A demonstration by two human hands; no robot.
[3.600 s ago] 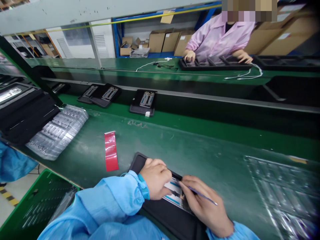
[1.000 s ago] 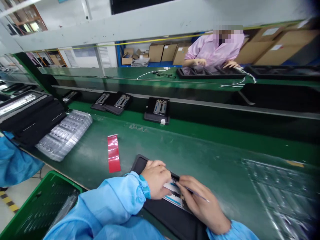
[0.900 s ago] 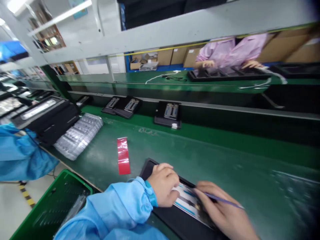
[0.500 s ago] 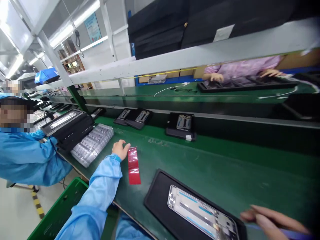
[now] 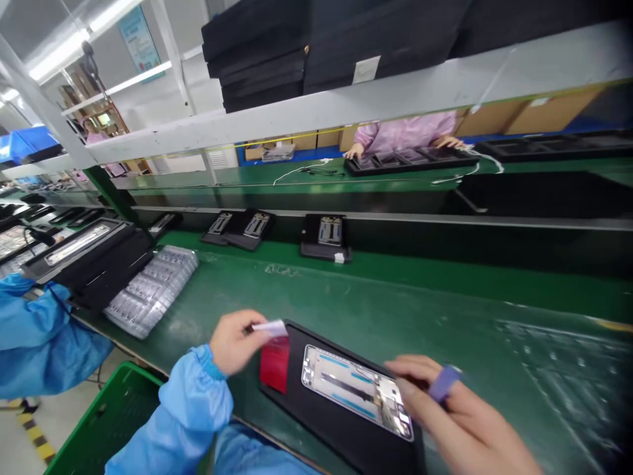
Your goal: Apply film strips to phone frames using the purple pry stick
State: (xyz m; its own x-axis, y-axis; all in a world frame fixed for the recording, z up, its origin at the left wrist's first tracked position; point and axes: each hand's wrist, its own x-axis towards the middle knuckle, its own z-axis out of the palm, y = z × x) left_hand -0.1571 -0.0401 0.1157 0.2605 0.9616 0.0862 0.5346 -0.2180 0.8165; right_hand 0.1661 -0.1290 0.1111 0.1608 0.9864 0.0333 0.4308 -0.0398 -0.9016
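Head view. The left hand (image 5: 235, 343) is at lower center, its thumb and fingertips pressed together, pinching the white tab at the top of a red film strip (image 5: 274, 364). The strip hangs over the upper left corner of a black tray (image 5: 316, 412), touching it. The right hand (image 5: 459, 415) is at lower right, motion-blurred, its fingers closed together around a purple tool (image 5: 444, 384). It sits just beside the tray's right edge.

A phone frame (image 5: 356, 390) lies flat in the middle of the tray, between the hands and touching neither. Its silver rim and blue-striped inner face are showing. The person's blue sleeve (image 5: 195, 409) fills the lower left, blocking part of a green plastic crate (image 5: 113, 422) below the bench edge.

The green workbench (image 5: 395, 297) runs across the frame. At left, a clear blister tray of parts (image 5: 151, 291) lies against black cases (image 5: 93, 260), with a co-worker's blue sleeve (image 5: 44, 343) beside them. A clear film sheet (image 5: 558, 376) lies at right. Black trays holding phone frames (image 5: 324, 237) sit along the bench's far edge.

Across the line at upper center, a co-worker in a pink coat (image 5: 405, 135) has both hands on a black multi-slot tray (image 5: 408, 161), with a white cable (image 5: 297, 171) to its left.
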